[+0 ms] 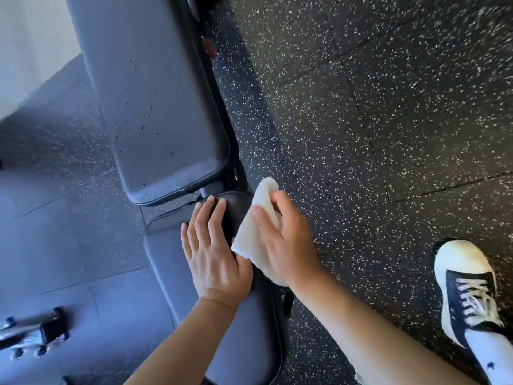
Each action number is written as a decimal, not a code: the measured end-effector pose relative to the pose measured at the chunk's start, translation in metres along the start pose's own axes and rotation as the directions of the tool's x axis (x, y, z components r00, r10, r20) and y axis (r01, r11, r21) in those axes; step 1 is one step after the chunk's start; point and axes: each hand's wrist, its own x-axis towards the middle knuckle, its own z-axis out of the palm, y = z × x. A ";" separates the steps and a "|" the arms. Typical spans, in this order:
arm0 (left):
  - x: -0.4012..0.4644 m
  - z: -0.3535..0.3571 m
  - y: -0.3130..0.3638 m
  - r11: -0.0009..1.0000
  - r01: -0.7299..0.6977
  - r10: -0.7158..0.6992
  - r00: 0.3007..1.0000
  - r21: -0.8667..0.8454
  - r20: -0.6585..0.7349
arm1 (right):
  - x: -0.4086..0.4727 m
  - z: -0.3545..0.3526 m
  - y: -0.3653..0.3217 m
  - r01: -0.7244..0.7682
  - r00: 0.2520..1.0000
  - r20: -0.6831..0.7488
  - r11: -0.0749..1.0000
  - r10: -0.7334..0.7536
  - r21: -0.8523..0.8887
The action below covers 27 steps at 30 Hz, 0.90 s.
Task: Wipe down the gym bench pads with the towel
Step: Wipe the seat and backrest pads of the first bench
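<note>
A grey gym bench runs up the middle of the view. Its long back pad [155, 107] carries scattered droplets. The shorter seat pad [166, 262] lies nearer to me, split from the back pad by a narrow gap. My left hand [213, 251] rests flat on the seat pad, fingers straight and pointing toward the gap. My right hand [283, 234] holds a folded white towel [255, 237] against the seat pad's right edge, fingers curled over the cloth.
Black rubber floor tiles with white flecks [374, 120] spread to the right. My shoe [469, 293], white and navy, stands at the lower right. A dumbbell handle [30, 332] lies at the lower left. The bench's black frame [222, 87] runs along the right side.
</note>
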 end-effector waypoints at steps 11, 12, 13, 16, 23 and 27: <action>0.000 0.003 0.000 0.999 -0.039 0.040 0.998 0.019 -0.040 | -0.078 0.006 0.032 -0.106 0.993 -0.045 0.982 0.114 0.156; -0.001 0.004 0.000 1.000 -0.025 0.025 0.999 0.011 -0.040 | -0.063 0.005 0.029 -0.076 0.995 -0.056 0.989 0.083 0.124; -0.001 0.004 0.001 1.000 -0.009 0.009 0.999 0.002 -0.034 | -0.046 0.005 0.024 -0.036 0.997 -0.066 0.996 0.041 0.082; -0.003 0.005 -0.001 1.000 -0.020 0.021 1.000 0.015 -0.022 | -0.003 0.006 0.014 0.065 0.996 -0.062 0.998 -0.066 -0.007; -0.002 0.005 0.001 1.000 -0.019 0.020 0.999 0.020 -0.050 | -0.076 -0.002 0.032 0.062 0.997 -0.046 0.998 -0.062 -0.001; -0.004 0.004 0.000 0.999 -0.019 0.020 0.998 0.027 -0.055 | -0.136 0.001 0.046 0.029 1.000 -0.010 0.999 -0.030 -0.013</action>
